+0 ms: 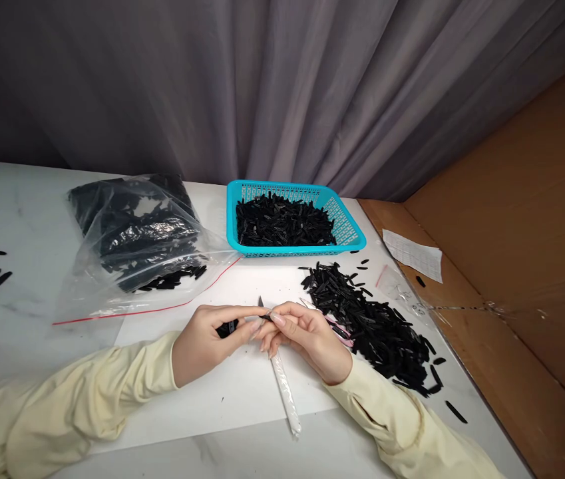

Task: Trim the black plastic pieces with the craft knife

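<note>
While our left hand (pixel 202 346) pinches a black strip (pixel 227 327), our right hand (pixel 312 339) pinches a white-handled blade (pixel 282 386) against it, near the loose pile (pixel 376 326) for reach.

Left hand (pixel 202 347) pinches black strip (pixel 227 327); right hand (pixel 312 339) grips white-handled blade (pixel 282 386), tip at left fingertips (pixel 257 324).
</note>
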Demonstrator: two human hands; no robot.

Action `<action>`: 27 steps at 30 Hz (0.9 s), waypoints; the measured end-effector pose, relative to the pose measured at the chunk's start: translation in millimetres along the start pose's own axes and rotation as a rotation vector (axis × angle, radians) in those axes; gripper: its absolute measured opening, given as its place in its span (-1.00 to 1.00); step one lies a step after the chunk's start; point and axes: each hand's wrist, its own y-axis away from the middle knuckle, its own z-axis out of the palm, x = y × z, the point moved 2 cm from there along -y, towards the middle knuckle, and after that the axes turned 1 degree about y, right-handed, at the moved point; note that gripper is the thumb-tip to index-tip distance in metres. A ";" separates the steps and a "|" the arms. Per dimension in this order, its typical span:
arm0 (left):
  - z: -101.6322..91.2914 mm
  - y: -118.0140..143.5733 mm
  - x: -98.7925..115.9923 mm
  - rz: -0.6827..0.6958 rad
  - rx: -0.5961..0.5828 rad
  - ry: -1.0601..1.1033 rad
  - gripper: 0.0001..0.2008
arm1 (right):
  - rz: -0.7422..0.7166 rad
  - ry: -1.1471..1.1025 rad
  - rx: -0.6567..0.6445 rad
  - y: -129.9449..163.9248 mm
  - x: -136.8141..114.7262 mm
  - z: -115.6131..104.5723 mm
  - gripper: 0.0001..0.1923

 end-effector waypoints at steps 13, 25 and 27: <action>-0.6 -1.2 0.6 -0.089 -0.037 0.032 -0.75 | -0.006 -0.033 0.015 1.6 -3.0 0.0 -0.82; 0.6 0.0 -2.3 -0.088 -0.069 0.042 -0.75 | -0.023 -0.028 0.021 2.0 -1.9 -1.0 -0.84; 0.5 0.4 -2.8 -0.072 -0.073 0.037 -0.75 | -0.024 -0.034 0.015 2.2 -2.7 -0.8 -0.84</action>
